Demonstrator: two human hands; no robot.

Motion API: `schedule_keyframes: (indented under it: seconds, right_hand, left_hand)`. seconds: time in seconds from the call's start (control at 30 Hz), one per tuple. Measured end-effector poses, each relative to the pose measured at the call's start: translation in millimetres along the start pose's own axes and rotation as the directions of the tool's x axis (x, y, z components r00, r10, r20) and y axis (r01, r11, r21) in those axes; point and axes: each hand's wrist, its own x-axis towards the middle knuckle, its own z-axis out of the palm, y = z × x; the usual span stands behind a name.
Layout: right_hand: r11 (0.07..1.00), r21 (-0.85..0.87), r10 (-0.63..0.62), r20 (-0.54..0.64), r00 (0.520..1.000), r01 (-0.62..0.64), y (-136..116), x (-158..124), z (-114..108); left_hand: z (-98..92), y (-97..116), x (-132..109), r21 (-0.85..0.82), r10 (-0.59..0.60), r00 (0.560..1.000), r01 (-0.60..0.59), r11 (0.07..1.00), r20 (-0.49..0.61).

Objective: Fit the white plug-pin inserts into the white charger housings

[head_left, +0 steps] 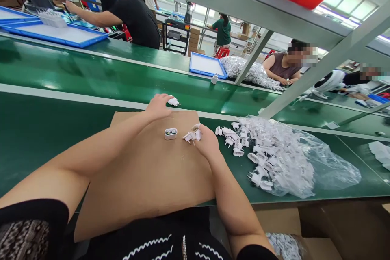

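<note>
My left hand (159, 106) reaches past the far edge of a cardboard sheet (146, 170), its fingers closed on a white charger plug (174, 101) with its prongs pointing right. Closer to me, my right hand (207, 143) is wrapped around several white plug caps (192, 135) with prongs. Between the hands a white charger housing (170, 133) rests on the cardboard, its open end showing small parts inside. Loose plug caps (233, 136) lie to the right of my right hand, spilling from a clear plastic bag (283, 158) full of them.
A grey metal frame post (317, 65) slants across the right. Beyond the green conveyor (122, 77) are blue-rimmed trays (208, 65) and another filled bag (243, 69). Several people work farther back. Below the table at right stands a cardboard box (323, 248).
</note>
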Motion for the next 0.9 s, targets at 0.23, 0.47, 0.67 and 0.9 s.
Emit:
schedule_keyframes:
  seconds: [0.23,0.47,0.67,0.9]
  right_hand:
    - [0.861,0.474,0.175,0.064,0.983,-0.184,14.6,8.8,-3.3]
    - [0.807,0.489,0.361,0.039,0.932,-0.333,21.2,16.7,-3.8]
    - [0.964,-0.193,0.203,0.096,0.974,-0.182,2.3,3.7,-1.0]
    - [0.96,-0.257,0.145,0.1,0.984,-0.116,-2.0,3.5,6.7]
  left_hand:
    - [15.9,-13.9,68.6,0.219,-0.069,0.979,0.026,0.975,0.191]
    - [2.3,-55.0,89.4,0.032,-0.271,0.962,0.271,0.962,-0.02]
    - [7.4,-72.7,68.3,-0.207,-0.422,0.896,0.391,0.897,-0.134]
    - [-2.6,-31.7,29.5,-0.234,-0.299,0.884,0.225,0.946,-0.358]
